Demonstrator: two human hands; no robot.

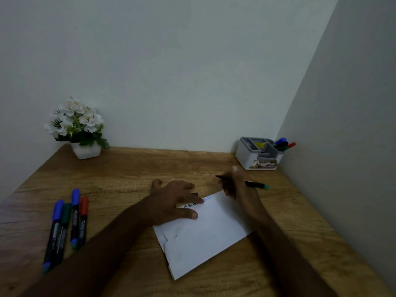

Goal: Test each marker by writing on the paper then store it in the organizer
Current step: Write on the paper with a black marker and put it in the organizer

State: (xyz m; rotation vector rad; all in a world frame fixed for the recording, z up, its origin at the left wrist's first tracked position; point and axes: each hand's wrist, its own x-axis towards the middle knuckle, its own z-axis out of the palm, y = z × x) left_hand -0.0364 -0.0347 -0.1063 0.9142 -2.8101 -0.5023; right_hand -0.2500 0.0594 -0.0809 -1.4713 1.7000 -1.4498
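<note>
Roughly halfway, judging by counts. Bench (132, 168) bare wood, carrying all. Paper (203, 230) near centre, folded white sheet, black and blue scribbles along far edge. Organizer (252, 159) far right of paper, grey-white, four stored markers (284, 144) leaning in right compartment. Four untested markers (68, 224) left of paper, capped, lying side by side: two blue, one green, one red. Left hand (171, 200) flat, fingers spread, pressing paper's far-left corner. Right hand (233, 185) at paper's far-right corner, fingers curled round black marker (255, 185), teal end pointing right; capped or not, cannot tell.
</note>
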